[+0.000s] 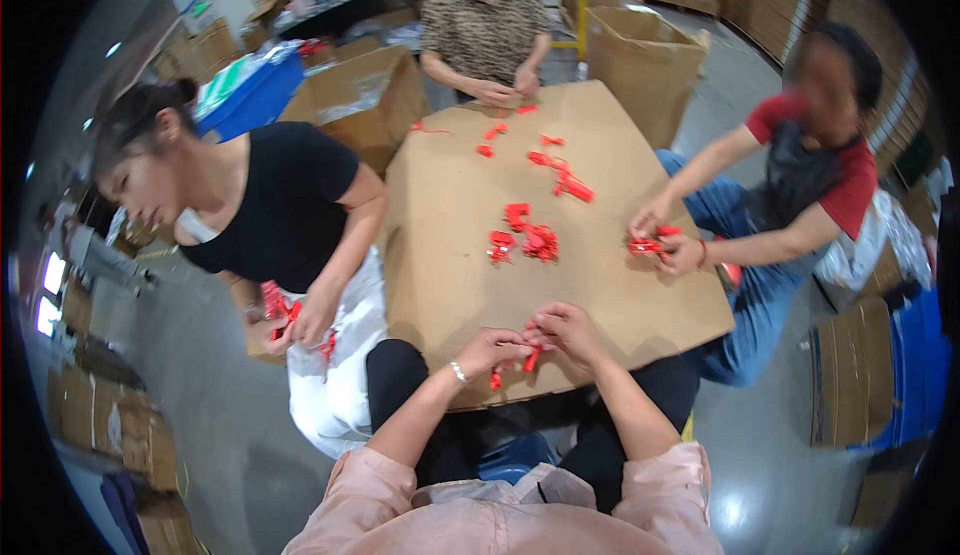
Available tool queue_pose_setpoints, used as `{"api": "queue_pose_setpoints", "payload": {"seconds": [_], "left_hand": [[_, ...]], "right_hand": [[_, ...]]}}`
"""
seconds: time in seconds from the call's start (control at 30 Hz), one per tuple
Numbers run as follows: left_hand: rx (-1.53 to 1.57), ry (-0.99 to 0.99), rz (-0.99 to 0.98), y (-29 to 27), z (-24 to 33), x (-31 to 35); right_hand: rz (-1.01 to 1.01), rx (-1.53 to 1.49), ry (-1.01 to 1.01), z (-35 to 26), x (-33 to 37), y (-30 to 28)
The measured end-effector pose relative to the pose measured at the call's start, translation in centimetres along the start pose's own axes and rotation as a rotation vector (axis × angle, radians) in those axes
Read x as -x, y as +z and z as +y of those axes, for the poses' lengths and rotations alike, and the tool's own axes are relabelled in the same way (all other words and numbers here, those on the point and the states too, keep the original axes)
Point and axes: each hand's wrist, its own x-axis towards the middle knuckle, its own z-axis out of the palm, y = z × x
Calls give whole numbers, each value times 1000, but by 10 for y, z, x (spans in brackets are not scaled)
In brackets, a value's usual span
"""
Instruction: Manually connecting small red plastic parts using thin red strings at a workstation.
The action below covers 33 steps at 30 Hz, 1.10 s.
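Near the front edge of a cardboard-covered table [455,285], my two hands meet over a small red ribbon-like piece [531,360]. The fingers of my left hand [490,351] are closed in a pinch on its left side, and my right hand [566,330] pinches its upper end. Its exact kind is too small to make out. Another red bit [495,381] hangs just below my left hand. Beyond my hands lies a heap of red pieces [540,243], some in shiny clear wrap. Farther back, more red pieces [565,180] are scattered.
A person in black [290,205] sits at the left, one in a patterned top [488,30] at the far side, one with red sleeves [800,175] at the right; each handles red pieces. Cardboard boxes [640,65] and a blue bin [255,95] stand behind the table.
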Motion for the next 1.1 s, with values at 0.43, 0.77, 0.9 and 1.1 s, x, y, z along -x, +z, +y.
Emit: {"api": "queue_pose_setpoints", "payload": {"seconds": [0.43, 0.77, 0.9, 1.1], "left_hand": [[1068, 70, 18, 7, -31, -33], [540, 182, 377, 23, -29, -39], [325, 253, 443, 25, -27, -36], [119, 286, 458, 16, -24, -22]], "right_hand": [[6, -103, -32, 40, -1, 10], [359, 761, -699, 49, -4, -10], [270, 1151, -1091, 15, 10, 21], [162, 1191, -1117, 14, 1, 15]]}}
